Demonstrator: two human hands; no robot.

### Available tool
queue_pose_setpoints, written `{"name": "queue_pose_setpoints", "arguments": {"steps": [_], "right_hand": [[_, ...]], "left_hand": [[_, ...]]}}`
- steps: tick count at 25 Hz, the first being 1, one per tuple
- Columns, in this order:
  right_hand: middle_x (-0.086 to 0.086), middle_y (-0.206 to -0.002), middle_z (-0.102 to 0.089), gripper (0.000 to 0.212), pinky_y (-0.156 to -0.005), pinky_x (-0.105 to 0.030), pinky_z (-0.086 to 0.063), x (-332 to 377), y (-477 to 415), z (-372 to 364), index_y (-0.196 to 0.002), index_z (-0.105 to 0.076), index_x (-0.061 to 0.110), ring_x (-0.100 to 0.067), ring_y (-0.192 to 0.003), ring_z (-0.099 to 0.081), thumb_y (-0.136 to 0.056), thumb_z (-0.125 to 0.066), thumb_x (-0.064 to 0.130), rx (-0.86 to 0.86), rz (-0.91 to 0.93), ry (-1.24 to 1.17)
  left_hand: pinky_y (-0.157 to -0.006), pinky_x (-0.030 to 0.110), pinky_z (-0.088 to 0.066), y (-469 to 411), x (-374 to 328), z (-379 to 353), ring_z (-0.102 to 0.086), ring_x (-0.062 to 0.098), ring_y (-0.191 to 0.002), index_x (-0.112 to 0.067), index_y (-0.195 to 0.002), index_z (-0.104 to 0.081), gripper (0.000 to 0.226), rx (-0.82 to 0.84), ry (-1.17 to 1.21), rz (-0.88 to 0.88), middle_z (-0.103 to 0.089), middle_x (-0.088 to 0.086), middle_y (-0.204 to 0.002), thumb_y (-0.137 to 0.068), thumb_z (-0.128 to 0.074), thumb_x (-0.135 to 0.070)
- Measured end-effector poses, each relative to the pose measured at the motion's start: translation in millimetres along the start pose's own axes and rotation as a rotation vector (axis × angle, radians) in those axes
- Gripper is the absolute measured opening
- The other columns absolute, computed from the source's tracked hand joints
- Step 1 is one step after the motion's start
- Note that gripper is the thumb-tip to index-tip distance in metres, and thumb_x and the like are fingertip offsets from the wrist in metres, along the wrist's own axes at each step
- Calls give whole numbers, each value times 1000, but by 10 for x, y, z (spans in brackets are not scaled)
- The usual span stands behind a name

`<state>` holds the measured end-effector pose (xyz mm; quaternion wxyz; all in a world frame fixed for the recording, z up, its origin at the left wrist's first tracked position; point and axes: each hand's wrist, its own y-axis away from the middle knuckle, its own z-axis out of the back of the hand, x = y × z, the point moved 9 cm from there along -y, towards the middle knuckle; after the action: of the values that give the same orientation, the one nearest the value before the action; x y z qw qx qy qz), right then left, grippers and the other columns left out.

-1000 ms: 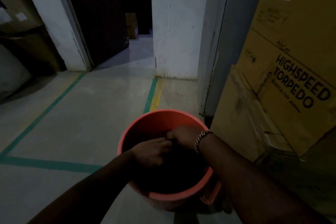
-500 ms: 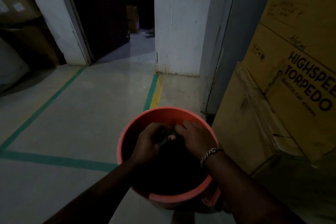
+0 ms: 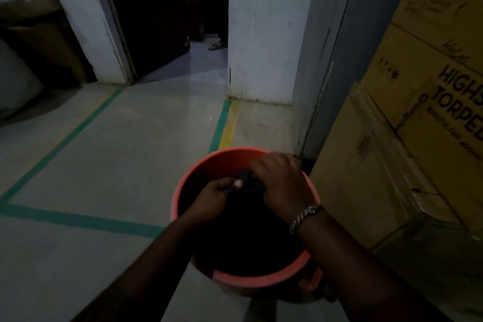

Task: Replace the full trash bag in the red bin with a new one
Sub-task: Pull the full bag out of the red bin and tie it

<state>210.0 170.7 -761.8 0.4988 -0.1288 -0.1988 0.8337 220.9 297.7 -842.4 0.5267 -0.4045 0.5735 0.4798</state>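
Red bin (image 3: 261, 281) sits on the floor (image 3: 117, 151) at 6 o'clock of view, black trash bag (image 3: 249, 181) inside w/ its top bunched toward the bin's 12 o'clock side. Left hand (image 3: 211, 198): grip pinched on a twisted strand of bag at the bunch's 9 o'clock. Right hand (image 3: 282, 185): grip curled over the bunch from 3 o'clock, bracelet (image 3: 305, 217) on the wrist. Both forearms cross the bin mouth and hide much of the bag. Tight at the bin's 3 o'clock: stacked cardboard boxes (image 3: 418, 151), just beside the rim. At 1 o'clock a grey door frame (image 3: 326, 60); at 12 a white pillar (image 3: 261, 34). Green tape (image 3: 78, 219) runs off at 9 o'clock. Dark doorway (image 3: 162, 21) at 11; sandalled foot (image 3: 217, 46) visible beyond it.
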Motion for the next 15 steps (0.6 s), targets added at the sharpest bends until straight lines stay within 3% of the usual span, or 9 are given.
{"name": "queue_pose_setpoints", "arguments": {"steps": [2,3,6,8,10,12,15], "right_hand": [[-8,-140,-46,72,-110,-51,-33,-73,18,150,-135,-49,27,-34,-133,-40,-65,-61,16,23,-286,-47],[-6,-144,-42,73,-112,-50,-34,-36,84,197,-135,-47,29,-32,-134,-37,-64,-60,18,17,-356,-87],[5,-123,-52,40,-96,-40,-48,248,293,70,-116,-56,32,-19,-114,-52,-78,-48,22,48,-330,-413],[9,-107,-60,25,-86,-30,-50,307,419,-188,-106,-65,29,-8,-94,-58,-86,-53,20,119,-387,-655],[11,-101,-62,25,-78,-16,-44,298,508,-408,-108,-70,26,3,-79,-55,-86,-63,17,160,-447,-744],[9,-103,-60,29,-75,-12,-39,304,539,-511,-113,-69,24,3,-79,-52,-85,-65,16,174,-452,-741],[9,-102,-57,29,-80,-20,-42,278,554,-621,-112,-67,23,-7,-90,-54,-84,-64,18,187,-462,-713]], "left_hand": [[-61,13,-50,-12,118,160,-66,1,-63,-3,-94,-71,18,-171,83,85,-70,0,-74,-100,-55,-7],[-62,15,-49,-13,226,256,-66,8,-67,-4,-92,-72,18,-269,104,138,-69,5,-76,-99,-56,-6],[-68,19,-49,20,450,364,-62,20,-80,-4,-103,-71,18,-429,112,267,-70,13,-94,-96,-55,1],[-68,21,-48,31,523,302,-61,19,-84,-4,-110,-69,21,-446,68,300,-70,17,-106,-97,-53,-1],[-73,24,-46,35,558,216,-61,21,-91,-5,-111,-68,21,-462,60,294,-69,18,-112,-97,-52,-3],[-68,19,-48,45,571,151,-61,18,-88,-5,-111,-69,21,-471,78,288,-69,14,-104,-98,-54,-5],[-56,11,-47,86,611,81,-61,12,-78,-7,-113,-69,21,-464,101,306,-68,10,-103,-98,-54,-7]]}}
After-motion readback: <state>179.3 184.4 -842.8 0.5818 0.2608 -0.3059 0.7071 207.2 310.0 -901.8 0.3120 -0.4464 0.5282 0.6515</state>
